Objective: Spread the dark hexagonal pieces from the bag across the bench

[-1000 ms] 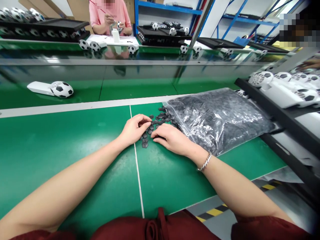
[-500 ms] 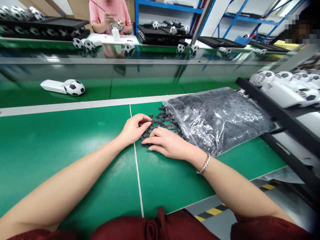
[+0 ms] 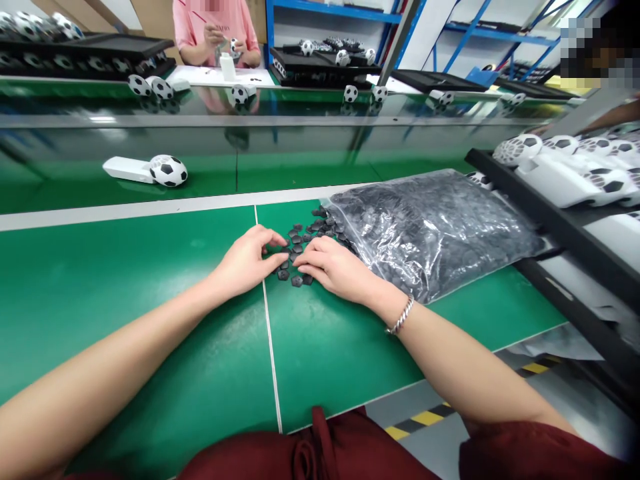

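Observation:
Small black pentagon pieces (image 3: 297,249) lie loose on the green tabletop in front of an open clear plastic bag (image 3: 425,227) packed with more of them. My left hand (image 3: 253,260) rests at the left side of the loose pieces, thumb and forefinger apart, fingertips touching the nearest ones. From the right, my right hand (image 3: 335,267) reaches over the pile with fingers loosely bent and tips down among the pieces. Neither hand shows a piece lifted off the table. Part of the pile is hidden behind my right hand.
Beyond the table edge runs a green conveyor (image 3: 280,163) with a white-handled football-patterned part (image 3: 169,171). Racks of similar parts (image 3: 570,177) stand at right. Across the line, a person in a pink shirt (image 3: 220,30) works near a white bottle (image 3: 227,67).
Both hands have shifted over the pieces, the left slightly left, and several pieces are spread nearer the front. The football-patterned part on the near conveyor has moved right; those on the far side moved left.

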Demonstrator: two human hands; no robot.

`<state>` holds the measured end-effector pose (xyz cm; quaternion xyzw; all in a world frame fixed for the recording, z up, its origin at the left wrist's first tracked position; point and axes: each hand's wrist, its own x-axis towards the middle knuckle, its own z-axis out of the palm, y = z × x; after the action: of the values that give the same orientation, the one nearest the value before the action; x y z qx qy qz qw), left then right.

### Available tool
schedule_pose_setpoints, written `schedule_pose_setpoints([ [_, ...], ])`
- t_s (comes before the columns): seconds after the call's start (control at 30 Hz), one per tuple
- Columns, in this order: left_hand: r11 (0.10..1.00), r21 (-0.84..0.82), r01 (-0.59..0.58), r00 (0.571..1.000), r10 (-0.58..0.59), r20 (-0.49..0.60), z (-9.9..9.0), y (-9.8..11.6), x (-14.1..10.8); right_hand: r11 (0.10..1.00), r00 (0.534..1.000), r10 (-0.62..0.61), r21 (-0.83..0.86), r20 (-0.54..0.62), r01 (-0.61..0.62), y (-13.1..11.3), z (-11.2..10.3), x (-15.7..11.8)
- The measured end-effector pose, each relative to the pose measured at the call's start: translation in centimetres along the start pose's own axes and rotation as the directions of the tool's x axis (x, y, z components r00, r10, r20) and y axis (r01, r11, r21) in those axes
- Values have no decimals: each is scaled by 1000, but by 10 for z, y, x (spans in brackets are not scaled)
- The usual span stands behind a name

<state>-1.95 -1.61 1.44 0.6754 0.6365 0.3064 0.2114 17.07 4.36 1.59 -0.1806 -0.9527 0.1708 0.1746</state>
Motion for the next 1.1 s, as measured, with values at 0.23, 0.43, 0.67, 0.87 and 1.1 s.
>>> schedule_pose_setpoints([
  [0.23,984,171,-57,993,39,112,-8,-7,-23,996,1000,-21,-91,15,23,0,4,1],
  [0.43,977,183,-107,991,90,101,-6,-13,-21,984,998,34,-177,50,-25,-2,12,4],
  [0.67,977,157,-141,988,129,83,-3,-11,-22,987,998,31,-161,51,-22,-1,11,5],
  [0.87,997,32,-71,997,70,20,5,-12,-21,987,998,4,-159,59,6,-1,13,5],
  [1.1,973,184,-138,990,139,8,7,-12,-22,993,999,-22,-116,31,25,1,13,5],
])
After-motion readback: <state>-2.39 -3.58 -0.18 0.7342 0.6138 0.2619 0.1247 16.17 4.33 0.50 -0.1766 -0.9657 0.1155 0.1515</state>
